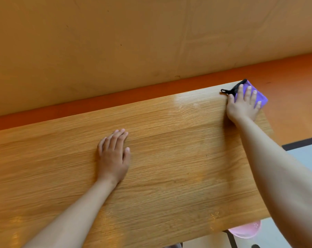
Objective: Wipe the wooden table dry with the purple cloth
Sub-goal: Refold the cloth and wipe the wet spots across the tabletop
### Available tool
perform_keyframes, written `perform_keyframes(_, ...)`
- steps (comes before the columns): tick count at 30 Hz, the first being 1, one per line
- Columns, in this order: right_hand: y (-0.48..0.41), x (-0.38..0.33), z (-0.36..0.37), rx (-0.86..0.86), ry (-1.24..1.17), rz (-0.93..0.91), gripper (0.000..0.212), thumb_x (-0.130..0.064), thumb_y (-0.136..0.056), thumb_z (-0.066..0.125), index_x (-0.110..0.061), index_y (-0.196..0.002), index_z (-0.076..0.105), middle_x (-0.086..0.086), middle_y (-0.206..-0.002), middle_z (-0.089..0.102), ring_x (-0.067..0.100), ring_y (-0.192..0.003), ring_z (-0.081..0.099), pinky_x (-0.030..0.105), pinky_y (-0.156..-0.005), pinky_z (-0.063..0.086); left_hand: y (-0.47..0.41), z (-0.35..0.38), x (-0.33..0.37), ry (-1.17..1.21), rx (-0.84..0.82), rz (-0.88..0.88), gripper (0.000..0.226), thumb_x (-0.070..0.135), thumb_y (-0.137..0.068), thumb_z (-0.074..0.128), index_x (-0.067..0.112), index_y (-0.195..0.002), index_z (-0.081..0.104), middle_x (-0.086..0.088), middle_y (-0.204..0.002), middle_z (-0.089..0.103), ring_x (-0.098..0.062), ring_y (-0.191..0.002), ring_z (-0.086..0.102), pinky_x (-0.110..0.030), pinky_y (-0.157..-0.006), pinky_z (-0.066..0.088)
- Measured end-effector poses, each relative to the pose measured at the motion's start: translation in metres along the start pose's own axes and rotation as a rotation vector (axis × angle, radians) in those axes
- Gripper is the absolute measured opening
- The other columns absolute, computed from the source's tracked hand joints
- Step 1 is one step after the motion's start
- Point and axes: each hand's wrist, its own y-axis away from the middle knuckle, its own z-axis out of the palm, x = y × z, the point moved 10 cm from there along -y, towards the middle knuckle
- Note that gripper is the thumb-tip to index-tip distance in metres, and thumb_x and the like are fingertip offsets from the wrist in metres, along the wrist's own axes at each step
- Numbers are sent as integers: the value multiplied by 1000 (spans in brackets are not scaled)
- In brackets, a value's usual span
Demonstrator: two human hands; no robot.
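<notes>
Tan wall (pixel 115 42) fills the upper half of the head view, with an orange band (pixel 115 97) running along its foot behind the wooden table (pixel 169 167). To the right of the table lies orange floor (pixel 295 108), and nearer the camera a pale grey patch (pixel 307 154) edged by a dark strip.

Below the table's near right corner a pink rounded thing (pixel 246 230) shows in part. It may be a basin, but whether it holds anything cannot be told.

The purple cloth (pixel 259 98) lies folded on the far right corner of the table, its outer side reaching the table's right edge. A black loop (pixel 228 91) trails from it along the far edge. A pale glossy patch (pixel 187 104) shows on the wood just left of the cloth.

The right arm reaches long across the right side of the table. The right hand (pixel 243 106) lies palm down on the cloth, its fingers (pixel 248 93) straight, a little spread and pressed flat onto the fabric, with the thumb off the cloth beside the black loop.

The left arm comes in from the lower left. The left hand (pixel 114 156) rests flat, palm down, on bare wood near the middle of the table, well apart from the cloth. Its fingers lie straight and close together, the thumb held slightly out, and it holds nothing.
</notes>
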Motion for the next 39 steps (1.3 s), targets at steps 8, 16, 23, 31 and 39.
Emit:
perform_keyframes(8,218,-111,67,-21,20,-583,60,-48,-92,30,-28,-148,28,0,-156,23,17,-145,12,42,-115,6,0,1,1,-2,-24,-14,50,31,-85,37,16,-131,49,0,-140,48,-17,-134,37,-41,-112,18)
perform_keyframes(16,220,-110,68,-52,94,-711,58,-51,-92,31,-33,-147,27,-8,-155,25,10,-144,17,37,-116,9,-1,3,3,7,-37,-5,49,31,-87,35,15,-132,49,0,-140,48,-17,-134,37,-41,-113,18)
perform_keyframes(23,71,-5,16,-21,68,-204,58,-48,-98,24,-30,-152,12,-3,-160,3,13,-147,-1,39,-118,0,1,5,2,22,-52,0,48,31,-88,36,16,-132,49,0,-140,49,-17,-134,37,-39,-113,17)
perform_keyframes(31,106,-20,27,4,67,-46,60,-49,-99,22,-28,-152,3,0,-160,-1,17,-147,-7,44,-118,-4,1,8,-1,14,-65,18,48,30,-88,37,14,-132,49,-2,-138,50,-19,-132,39,-41,-112,19)
perform_keyframes(39,258,-136,85,-34,79,-464,60,-48,-94,28,-31,-151,16,-4,-159,12,13,-147,2,41,-116,4,1,9,0,-2,-100,23,49,29,-87,39,15,-132,48,-2,-139,50,-18,-132,39,-43,-111,22)
